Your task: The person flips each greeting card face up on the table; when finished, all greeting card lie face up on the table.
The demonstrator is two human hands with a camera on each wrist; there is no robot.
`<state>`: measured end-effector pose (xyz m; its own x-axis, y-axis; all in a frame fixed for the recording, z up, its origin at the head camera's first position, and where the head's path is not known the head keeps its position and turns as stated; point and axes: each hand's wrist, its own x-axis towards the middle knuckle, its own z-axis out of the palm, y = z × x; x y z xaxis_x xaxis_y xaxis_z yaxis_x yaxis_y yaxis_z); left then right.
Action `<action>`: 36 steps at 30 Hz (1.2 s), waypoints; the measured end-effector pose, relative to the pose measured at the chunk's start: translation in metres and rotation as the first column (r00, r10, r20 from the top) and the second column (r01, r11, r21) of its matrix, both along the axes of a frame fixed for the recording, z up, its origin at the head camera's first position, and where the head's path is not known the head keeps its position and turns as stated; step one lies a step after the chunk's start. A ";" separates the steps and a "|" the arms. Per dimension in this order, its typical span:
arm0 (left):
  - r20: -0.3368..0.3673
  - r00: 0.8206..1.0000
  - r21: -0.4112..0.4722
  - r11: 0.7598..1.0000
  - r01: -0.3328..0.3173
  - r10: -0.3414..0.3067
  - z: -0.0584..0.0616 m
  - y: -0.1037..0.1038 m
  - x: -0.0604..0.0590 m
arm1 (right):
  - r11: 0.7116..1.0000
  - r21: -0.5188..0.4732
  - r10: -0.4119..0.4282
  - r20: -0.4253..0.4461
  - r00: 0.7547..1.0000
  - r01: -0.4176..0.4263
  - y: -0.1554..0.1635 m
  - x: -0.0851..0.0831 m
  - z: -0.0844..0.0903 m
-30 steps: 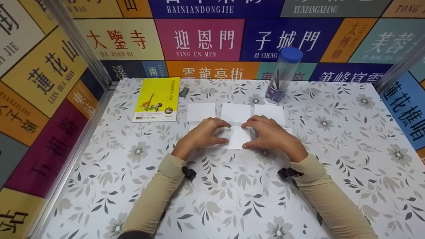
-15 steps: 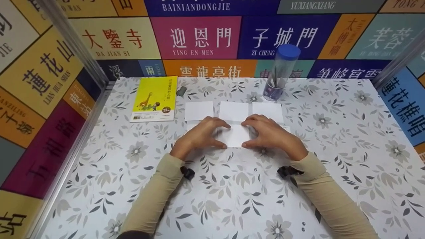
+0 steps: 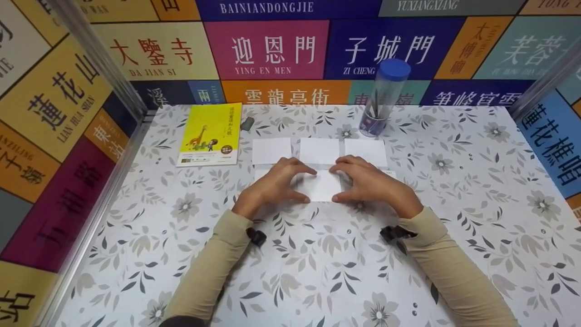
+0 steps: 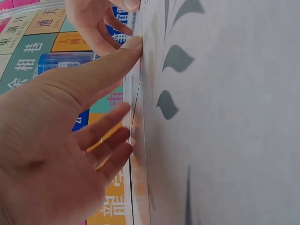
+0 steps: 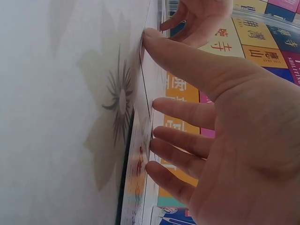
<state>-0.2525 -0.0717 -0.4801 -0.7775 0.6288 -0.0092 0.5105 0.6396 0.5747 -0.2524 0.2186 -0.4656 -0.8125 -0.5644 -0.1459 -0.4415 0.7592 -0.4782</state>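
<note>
A white paper card lies flat on the flowered tabletop, between both hands. My left hand rests at its left side, thumb at the near corner and index finger at the far corner. Mirroring it, my right hand touches the right side with thumb and index finger. In the left wrist view the left hand's fingers extend loosely along the surface. The right wrist view shows the right hand with fingers spread over a low edge-on layer bearing red print. White paper edges show partly under both hands.
Behind the hands lie three white cards in a row: left, middle and right. A yellow book is at back left, beside a small dark grey object. A clear tube with blue lid stands at back right.
Both hands have drawn in slightly around the middle card, the left thumb shifting a little left. The whole view has tilted slightly; cards, book and tube keep their places on the table.
</note>
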 end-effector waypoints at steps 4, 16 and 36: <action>-0.010 1.000 -0.025 0.999 -0.021 0.020 0.000 -0.001 0.001 | 1.000 -0.021 0.005 -0.023 1.000 -0.005 -0.001 0.001 -0.001; 0.007 0.999 -0.021 0.999 -0.033 0.033 -0.001 0.000 0.001 | 0.999 -0.036 0.039 -0.036 0.999 -0.040 0.001 0.001 -0.005; 0.001 0.999 -0.007 0.999 -0.036 0.036 0.001 0.002 0.003 | 0.995 -0.087 0.049 -0.009 0.999 -0.049 0.000 -0.001 -0.007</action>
<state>-0.2494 -0.0700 -0.4789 -0.7995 0.6005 -0.0148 0.4865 0.6617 0.5706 -0.2530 0.2182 -0.4724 -0.7844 -0.6139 -0.0890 -0.4804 0.6920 -0.5389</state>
